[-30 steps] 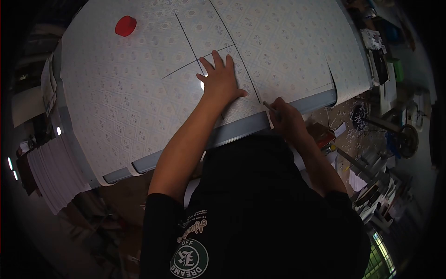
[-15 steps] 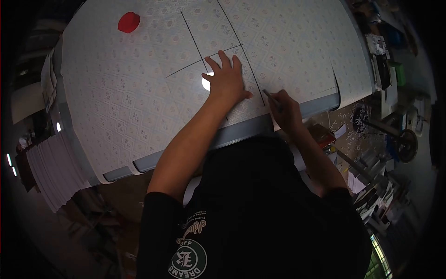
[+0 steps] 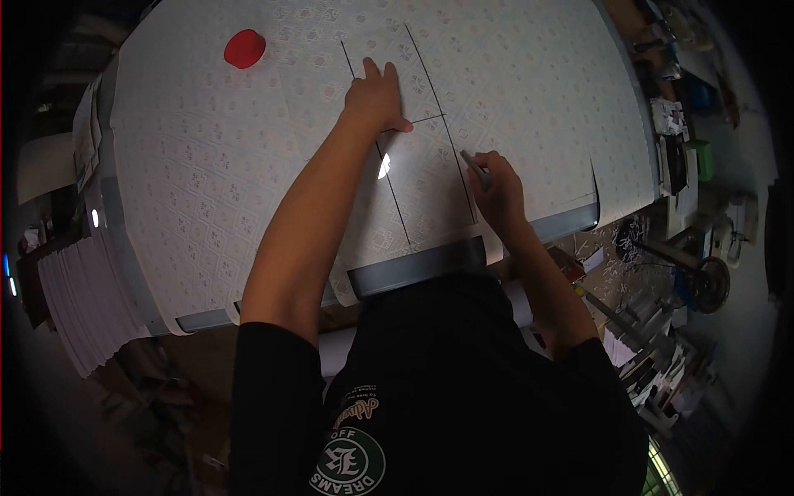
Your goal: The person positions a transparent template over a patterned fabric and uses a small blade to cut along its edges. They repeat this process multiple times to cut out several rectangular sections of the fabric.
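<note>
A patterned white covering (image 3: 207, 190) lies over the table under both hands. Dark straight lines mark it: two long ones (image 3: 426, 73) run roughly side by side, and a shorter line (image 3: 428, 118) crosses them. My left hand (image 3: 374, 97) rests palm down across the left long line, above the crossing line, with its fingers stretched out. My right hand (image 3: 500, 186) grips a slim grey tool (image 3: 475, 168), whose tip is just right of the right long line. Whether it is a pen or a cutter does not show. A white glare spot (image 3: 385, 166) sits below my left hand.
A red round lid or cap (image 3: 245, 50) lies at the upper left of the table. The table's grey edge (image 3: 418, 267) shows close to my body. Stacked white sheets (image 3: 91, 306) hang at the left. Cluttered shelves and a round metal part (image 3: 710, 281) stand at the right.
My left hand has moved up, from below the crossing line to above it. My right hand, still holding the tool, is farther from the right line's near end. The view has shifted slightly.
</note>
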### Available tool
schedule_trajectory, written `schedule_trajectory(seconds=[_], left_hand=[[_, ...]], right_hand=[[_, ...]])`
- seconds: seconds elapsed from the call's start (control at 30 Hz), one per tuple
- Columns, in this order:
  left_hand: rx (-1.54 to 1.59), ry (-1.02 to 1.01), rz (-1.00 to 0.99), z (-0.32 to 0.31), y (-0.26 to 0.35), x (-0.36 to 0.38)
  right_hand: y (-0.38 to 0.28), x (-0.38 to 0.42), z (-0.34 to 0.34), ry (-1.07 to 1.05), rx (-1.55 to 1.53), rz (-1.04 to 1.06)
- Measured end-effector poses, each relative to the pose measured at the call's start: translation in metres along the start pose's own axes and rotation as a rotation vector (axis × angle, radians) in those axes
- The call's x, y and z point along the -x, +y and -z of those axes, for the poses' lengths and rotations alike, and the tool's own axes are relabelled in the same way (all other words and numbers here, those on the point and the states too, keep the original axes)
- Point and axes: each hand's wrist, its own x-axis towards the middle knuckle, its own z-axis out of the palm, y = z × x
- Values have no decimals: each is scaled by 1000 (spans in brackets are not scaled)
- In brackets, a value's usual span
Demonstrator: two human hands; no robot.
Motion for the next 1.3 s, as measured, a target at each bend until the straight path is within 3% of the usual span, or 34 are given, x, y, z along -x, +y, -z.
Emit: schedule_trajectory(seconds=[0.07, 0.13, 0.43, 0.87, 0.97, 1.13, 1.23, 1.3], left_hand=[[-20, 3, 9, -2, 0, -7], [14, -128, 37, 7, 5, -6], [40, -88, 76, 5, 9, -3], [174, 3, 27, 0, -18, -10], [156, 81, -24, -1, -38, -24], [113, 110, 280, 20, -30, -23], [2, 102, 366, 26, -22, -20], [88, 45, 390, 29, -24, -22]], right_hand=[[5, -14, -7, 59, -36, 43], [1, -42, -9, 34, 27, 70], [-22, -252, -54, 36, 71, 116], [-7, -272, -50, -38, -64, 23], [5, -296, -24, -213, -88, 116], [13, -351, -4, -647, -43, 422], [7, -373, -1, -787, 3, 545], [1, -384, 0, -823, 8, 594]])
